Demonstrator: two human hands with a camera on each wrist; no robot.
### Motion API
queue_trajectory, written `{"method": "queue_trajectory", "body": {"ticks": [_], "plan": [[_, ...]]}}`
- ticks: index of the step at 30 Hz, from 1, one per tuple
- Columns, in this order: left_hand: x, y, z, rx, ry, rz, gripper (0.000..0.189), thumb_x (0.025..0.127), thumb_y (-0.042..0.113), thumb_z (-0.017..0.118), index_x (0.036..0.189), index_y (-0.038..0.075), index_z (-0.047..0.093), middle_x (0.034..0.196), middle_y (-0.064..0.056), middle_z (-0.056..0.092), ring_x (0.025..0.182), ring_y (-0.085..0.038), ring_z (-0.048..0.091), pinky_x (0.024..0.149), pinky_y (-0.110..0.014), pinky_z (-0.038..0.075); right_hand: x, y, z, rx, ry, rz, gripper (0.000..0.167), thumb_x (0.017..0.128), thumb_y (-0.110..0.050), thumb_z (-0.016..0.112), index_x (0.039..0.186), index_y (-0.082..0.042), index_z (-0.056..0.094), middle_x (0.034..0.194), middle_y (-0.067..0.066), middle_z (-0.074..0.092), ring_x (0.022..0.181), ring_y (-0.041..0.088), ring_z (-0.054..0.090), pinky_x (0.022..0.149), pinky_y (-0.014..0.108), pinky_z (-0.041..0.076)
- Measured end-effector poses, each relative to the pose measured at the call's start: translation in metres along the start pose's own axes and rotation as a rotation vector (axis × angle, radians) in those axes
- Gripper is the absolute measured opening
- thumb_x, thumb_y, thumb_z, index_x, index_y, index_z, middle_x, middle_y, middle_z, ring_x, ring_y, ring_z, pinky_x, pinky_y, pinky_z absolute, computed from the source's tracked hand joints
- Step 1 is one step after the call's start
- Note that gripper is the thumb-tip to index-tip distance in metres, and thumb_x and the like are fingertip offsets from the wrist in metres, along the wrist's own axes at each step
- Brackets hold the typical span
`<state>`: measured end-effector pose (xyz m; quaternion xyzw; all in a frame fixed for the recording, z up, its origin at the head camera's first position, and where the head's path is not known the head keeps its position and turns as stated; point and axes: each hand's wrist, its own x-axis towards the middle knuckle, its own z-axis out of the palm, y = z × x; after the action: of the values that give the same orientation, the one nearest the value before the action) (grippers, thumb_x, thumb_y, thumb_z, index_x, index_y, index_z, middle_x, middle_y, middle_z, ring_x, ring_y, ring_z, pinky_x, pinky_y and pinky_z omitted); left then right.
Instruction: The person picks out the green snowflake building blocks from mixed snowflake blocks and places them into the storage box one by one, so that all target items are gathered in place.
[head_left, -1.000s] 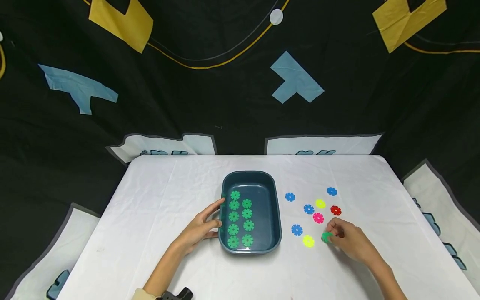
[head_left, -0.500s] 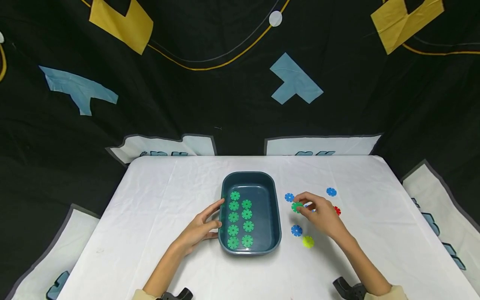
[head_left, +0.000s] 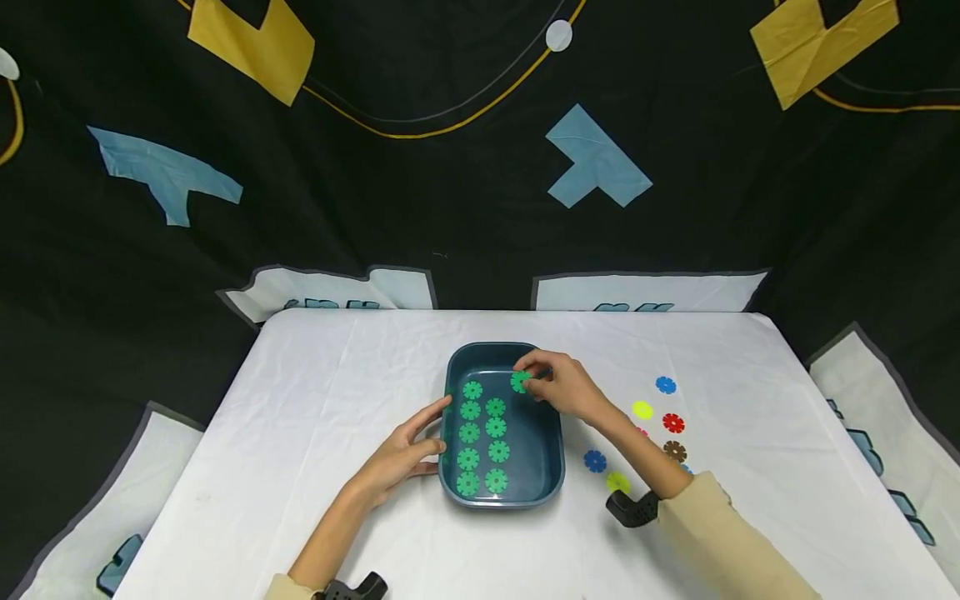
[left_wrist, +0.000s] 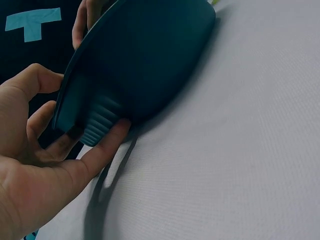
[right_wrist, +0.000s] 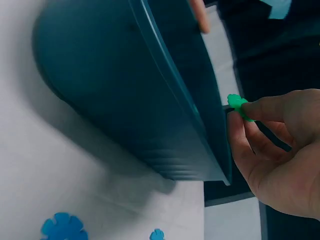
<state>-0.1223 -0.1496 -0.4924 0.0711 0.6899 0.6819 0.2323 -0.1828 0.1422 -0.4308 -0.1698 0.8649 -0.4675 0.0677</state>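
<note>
A dark blue-green tray (head_left: pixel 531 467) stands on the white table, with two columns of green notched plastic discs (head_left: pixel 468 433) along its left side. My right hand (head_left: pixel 562 385) is over the tray's far right part, pinching another green notched disc (head_left: pixel 520 382) between thumb and finger. In the right wrist view this pinched disc (right_wrist: pixel 236 102) shows at the fingertips, beyond the tray rim (right_wrist: pixel 185 95). My left hand (head_left: pixel 405 458) rests with spread fingers against the tray's left side. In the left wrist view its fingertips touch the rim and outer wall (left_wrist: pixel 135 70).
Right of the tray lie loose notched discs: blue (head_left: pixel 595 461), yellow (head_left: pixel 618 482), red (head_left: pixel 672 423), brown (head_left: pixel 675 451) and others. My right forearm hides some of them. A black curtain (head_left: pixel 465 217) hangs behind the table.
My right hand has carried the green disc leftward and away from me, from the loose discs to over the tray. A brown disc now shows where that hand was. The left hand stays put.
</note>
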Motion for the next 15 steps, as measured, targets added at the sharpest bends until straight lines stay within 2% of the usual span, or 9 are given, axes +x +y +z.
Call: {"method": "queue_trajectory", "body": {"ticks": [8, 15], "plan": [[0.000, -0.001, -0.002, -0.001, 0.000, -0.012, 0.072, 0.092, 0.007, 0.060, 0.158, 0.022, 0.033, 0.163, -0.016, 0.015, 0.129, -0.041, 0.047, 0.092, -0.050, 0.051, 0.033, 0.004, 0.019, -0.017, -0.073, 0.045, 0.021, 0.093, 0.004, 0.062, 0.112, -0.002, 0.070, 0.093, 0.009, 0.063, 0.072, 0.020, 0.067, 0.066, 0.033, 0.057], [0.001, 0.000, -0.001, -0.002, -0.008, -0.008, 0.072, 0.093, 0.008, 0.060, 0.158, 0.022, 0.032, 0.163, -0.016, 0.016, 0.126, -0.038, 0.050, 0.092, -0.050, 0.051, 0.048, 0.010, 0.036, -0.137, -0.069, 0.035, 0.022, 0.091, 0.005, 0.063, 0.108, -0.005, 0.071, 0.085, 0.004, 0.061, 0.062, 0.014, 0.060, 0.057, 0.028, 0.049]]}}
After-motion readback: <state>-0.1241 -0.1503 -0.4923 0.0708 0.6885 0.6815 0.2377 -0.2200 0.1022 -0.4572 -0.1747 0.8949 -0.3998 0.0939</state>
